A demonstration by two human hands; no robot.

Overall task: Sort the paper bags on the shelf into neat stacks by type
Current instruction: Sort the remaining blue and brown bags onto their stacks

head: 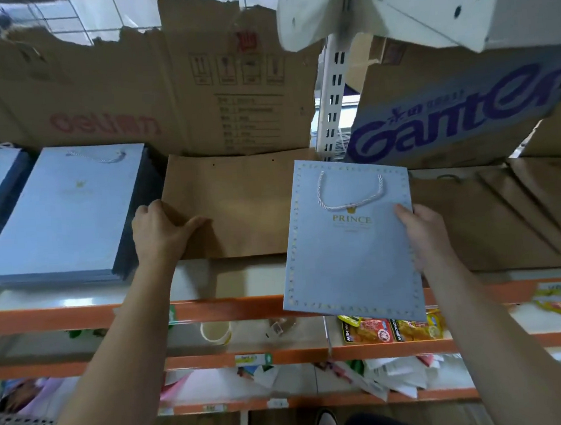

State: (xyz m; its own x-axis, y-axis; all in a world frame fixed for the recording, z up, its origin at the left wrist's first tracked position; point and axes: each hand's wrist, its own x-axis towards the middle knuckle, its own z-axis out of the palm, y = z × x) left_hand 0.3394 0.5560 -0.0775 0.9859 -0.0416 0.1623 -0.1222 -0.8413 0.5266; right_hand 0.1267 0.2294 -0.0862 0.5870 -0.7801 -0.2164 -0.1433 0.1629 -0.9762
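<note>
Our right hand [422, 235] pinches the blue bag [352, 257], and the blue stack [63, 214] lies well left, beyond our left hand [159, 232] gripping the brown bag [245, 208].

- White slotted upright [333, 102] at back, right of centre; taken as landmark.
- Left of upright: torn brown cardboard sheet [165, 97], red print, standing as back wall.
- Right of upright: cardboard box [448, 114], purple "Ganten" lettering.
- Above upright: white metal bracket [424, 6], blurred.
- Below upright: orange shelf edge [229, 307]; lower tier beneath with snack packets [390, 330] and paper cup [216, 333].
- Far upper left of upright: wire grid [59, 15], pale light behind.
</note>
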